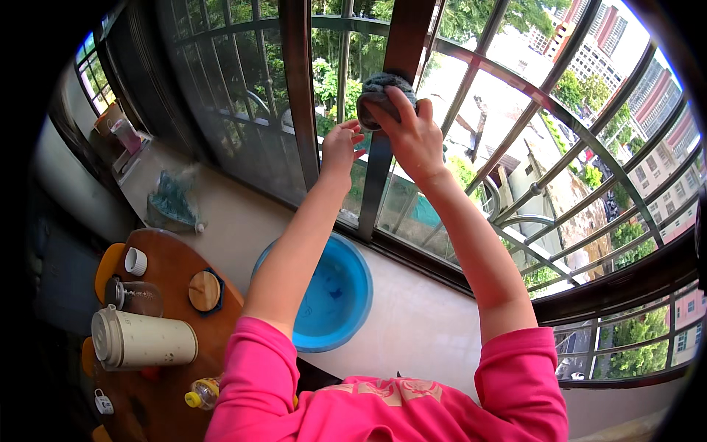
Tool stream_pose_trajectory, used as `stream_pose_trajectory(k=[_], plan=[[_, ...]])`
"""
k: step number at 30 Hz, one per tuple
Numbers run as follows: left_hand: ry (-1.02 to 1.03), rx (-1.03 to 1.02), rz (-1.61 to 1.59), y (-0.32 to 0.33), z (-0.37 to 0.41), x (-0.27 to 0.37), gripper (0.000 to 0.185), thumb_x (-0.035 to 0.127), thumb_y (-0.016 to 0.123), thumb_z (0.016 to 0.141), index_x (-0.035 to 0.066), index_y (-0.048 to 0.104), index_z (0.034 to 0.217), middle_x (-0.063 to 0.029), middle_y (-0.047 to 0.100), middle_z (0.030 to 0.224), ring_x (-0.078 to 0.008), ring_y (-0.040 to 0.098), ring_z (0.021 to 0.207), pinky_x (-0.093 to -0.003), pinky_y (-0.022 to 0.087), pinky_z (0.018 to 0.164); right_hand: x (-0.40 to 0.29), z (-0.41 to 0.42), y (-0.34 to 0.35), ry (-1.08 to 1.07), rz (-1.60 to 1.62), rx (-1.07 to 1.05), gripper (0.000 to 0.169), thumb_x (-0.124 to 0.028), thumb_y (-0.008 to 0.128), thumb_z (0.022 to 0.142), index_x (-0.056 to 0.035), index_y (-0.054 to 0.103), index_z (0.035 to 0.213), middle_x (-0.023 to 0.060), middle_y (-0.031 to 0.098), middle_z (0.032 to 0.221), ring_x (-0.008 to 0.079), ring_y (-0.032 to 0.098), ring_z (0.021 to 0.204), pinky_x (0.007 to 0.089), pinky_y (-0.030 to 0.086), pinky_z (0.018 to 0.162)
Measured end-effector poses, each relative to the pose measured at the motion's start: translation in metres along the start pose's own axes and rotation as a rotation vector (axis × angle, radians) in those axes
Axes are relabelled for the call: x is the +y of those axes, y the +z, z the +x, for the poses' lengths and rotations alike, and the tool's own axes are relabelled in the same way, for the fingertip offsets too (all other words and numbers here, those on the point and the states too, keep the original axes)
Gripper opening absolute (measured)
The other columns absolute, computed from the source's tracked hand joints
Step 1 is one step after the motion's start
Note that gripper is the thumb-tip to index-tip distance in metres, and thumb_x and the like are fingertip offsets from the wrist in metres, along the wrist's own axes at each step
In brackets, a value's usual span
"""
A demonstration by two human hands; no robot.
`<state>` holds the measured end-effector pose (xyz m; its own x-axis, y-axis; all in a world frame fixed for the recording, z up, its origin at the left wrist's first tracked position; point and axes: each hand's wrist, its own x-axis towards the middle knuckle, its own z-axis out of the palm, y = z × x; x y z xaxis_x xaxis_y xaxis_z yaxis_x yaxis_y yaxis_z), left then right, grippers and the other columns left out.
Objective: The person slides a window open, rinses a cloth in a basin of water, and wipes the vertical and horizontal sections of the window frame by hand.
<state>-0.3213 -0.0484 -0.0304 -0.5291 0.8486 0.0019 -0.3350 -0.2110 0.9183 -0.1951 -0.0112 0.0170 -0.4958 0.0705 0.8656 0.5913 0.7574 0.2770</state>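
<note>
A bunched grey cloth is gripped in my right hand, pressed against the dark brown upright frame of a sliding window. Just left of the cloth, my left hand is raised with its fingers apart and nothing in it. Its fingertips come near the cloth's lower edge; whether they touch cannot be told. Below my forearms, a round blue plastic basin stands on the pale windowsill. It holds water, and my left forearm hides part of its rim.
Metal security bars curve outside the glass. To the left, a wooden table bears a cream thermal jug, a glass pitcher, a white cup and a yellow-capped bottle. A plastic bag rests on the sill.
</note>
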Motion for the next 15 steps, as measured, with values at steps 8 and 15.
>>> stream_pose_trajectory(k=[8, 15], plan=[[0.050, -0.058, 0.377, -0.031, -0.025, -0.064, 0.021, 0.012, 0.048, 0.085, 0.004, 0.056, 0.102, -0.0029, 0.058, 0.100, -0.0125, 0.054, 0.091, -0.0267, 0.043, 0.075, -0.035, -0.205, 0.004, 1.881, 1.759, -0.502, 0.024, -0.013, 0.044, 0.079, -0.0027, 0.059, 0.095, 0.0073, 0.062, 0.082, 0.0153, 0.057, 0.070, 0.0259, 0.046, 0.061], [0.291, -0.063, 0.667, -0.032, -0.035, -0.116, 0.033, 0.003, 0.048, 0.084, -0.002, 0.047, 0.117, -0.0098, 0.052, 0.110, -0.0194, 0.052, 0.105, -0.0295, 0.042, 0.088, -0.049, -0.348, 0.092, 2.452, 1.774, -0.603, 0.017, -0.023, 0.050, 0.083, -0.0071, 0.056, 0.081, 0.0085, 0.061, 0.071, 0.0212, 0.058, 0.059, 0.0336, 0.048, 0.053]])
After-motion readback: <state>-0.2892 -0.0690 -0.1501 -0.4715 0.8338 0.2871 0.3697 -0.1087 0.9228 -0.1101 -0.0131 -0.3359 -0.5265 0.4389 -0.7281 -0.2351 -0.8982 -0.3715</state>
